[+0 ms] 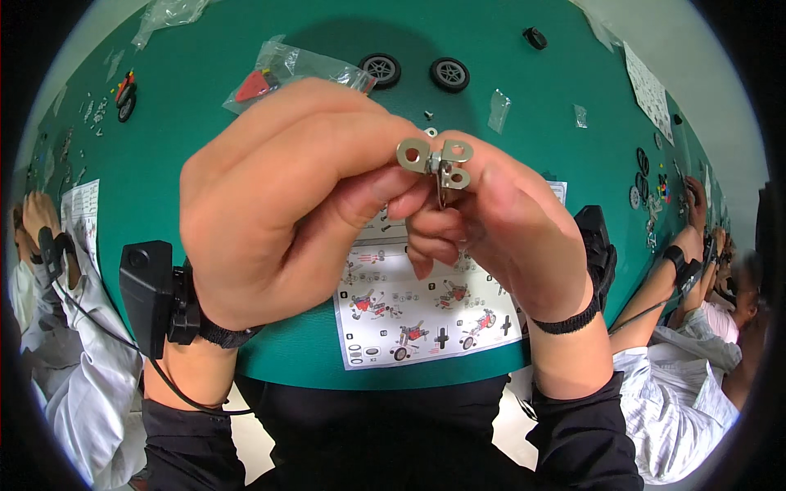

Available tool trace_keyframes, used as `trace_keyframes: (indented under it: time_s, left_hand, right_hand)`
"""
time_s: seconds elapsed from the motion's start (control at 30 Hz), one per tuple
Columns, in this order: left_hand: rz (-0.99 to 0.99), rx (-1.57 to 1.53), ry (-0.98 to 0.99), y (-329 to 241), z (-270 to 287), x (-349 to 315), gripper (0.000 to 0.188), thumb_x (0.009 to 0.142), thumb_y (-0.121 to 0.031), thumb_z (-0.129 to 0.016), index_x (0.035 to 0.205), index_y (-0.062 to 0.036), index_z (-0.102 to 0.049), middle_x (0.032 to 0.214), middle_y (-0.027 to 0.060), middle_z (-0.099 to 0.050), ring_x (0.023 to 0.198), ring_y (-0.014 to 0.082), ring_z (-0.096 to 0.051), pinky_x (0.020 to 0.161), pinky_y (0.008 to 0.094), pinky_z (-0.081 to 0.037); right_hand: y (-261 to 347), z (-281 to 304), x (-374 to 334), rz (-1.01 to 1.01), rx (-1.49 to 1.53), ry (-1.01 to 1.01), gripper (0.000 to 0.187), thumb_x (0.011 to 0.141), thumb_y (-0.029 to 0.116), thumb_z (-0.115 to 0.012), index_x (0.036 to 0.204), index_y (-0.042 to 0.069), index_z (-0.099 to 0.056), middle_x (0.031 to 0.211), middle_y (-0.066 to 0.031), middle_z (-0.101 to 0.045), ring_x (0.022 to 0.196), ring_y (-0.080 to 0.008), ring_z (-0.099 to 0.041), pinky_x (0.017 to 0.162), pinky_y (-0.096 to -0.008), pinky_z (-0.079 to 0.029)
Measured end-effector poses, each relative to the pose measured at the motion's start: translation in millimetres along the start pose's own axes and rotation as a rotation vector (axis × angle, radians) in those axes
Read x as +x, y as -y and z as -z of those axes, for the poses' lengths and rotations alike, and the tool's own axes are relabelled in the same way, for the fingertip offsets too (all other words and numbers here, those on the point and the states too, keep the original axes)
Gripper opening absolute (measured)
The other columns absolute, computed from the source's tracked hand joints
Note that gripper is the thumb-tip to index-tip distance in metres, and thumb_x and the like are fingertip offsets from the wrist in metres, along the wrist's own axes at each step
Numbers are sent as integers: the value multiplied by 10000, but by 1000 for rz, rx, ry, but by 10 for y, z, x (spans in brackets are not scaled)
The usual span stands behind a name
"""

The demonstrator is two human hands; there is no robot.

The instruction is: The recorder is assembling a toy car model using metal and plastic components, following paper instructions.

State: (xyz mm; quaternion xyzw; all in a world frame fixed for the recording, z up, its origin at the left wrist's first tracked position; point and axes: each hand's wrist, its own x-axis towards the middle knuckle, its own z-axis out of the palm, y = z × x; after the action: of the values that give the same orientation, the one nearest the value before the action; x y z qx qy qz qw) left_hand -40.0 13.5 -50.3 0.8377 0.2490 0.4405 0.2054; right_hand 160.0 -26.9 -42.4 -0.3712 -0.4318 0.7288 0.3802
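Note:
Both my hands meet above the middle of the green table. My left hand [270, 196] pinches one side of a small metal bracket assembly [444, 169] between thumb and fingers. On its other side, my right hand [524, 221] grips the same assembly with curled fingers. Several rounded metal tabs with holes stick out of it, and a nut or bolt head sits between them. My fingers hide the lower part. Beneath the hands lies a printed instruction sheet [426, 348] with pictures of a red model motorcycle, partly covered by my fingers.
Two black wheels with grey spokes [450, 74] lie beyond my hands, beside a clear plastic bag [307, 59] holding a red part. A small screw [428, 115] lies nearer. Co-workers' hands [39, 214] and loose parts are at both sides. A black ring [535, 38] lies far right.

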Motion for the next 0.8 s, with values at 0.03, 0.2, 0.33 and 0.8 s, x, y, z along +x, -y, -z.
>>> trace_keyframes:
  time_s: [0.03,0.2,0.33,0.8]
  left_hand:
    - [-2,-3,8,-1,0,-1,154,843,20,-667,997,17,-657,899,144,-670,800,268,-642,736,334,-505]
    - [-18,-12,11,-10,-17,-34,188,823,44,-666,1007,15,-644,879,156,-656,772,270,-632,707,338,-504]
    - [-32,-36,18,11,21,-65,182,818,36,-667,996,19,-637,856,156,-646,754,270,-621,685,339,-499]
    - [-49,-137,-8,4,7,-103,136,828,13,-677,951,14,-618,840,117,-656,741,267,-611,671,352,-494]
  right_hand:
    - [0,-5,-2,5,-15,-5,558,962,515,-544,1057,-34,-571,727,-32,-472,613,-140,-414,622,-328,-457]
    - [-4,-44,-2,-37,-66,-41,573,958,570,-512,1001,2,-563,762,-22,-503,631,-135,-443,642,-288,-439]
    - [-39,-11,19,-42,-121,36,598,936,625,-522,977,29,-559,783,-11,-524,677,-133,-508,643,-260,-424]
    - [-105,4,-47,-19,-165,67,671,943,638,-509,1110,-8,-576,867,-87,-643,780,-192,-645,620,-269,-439]
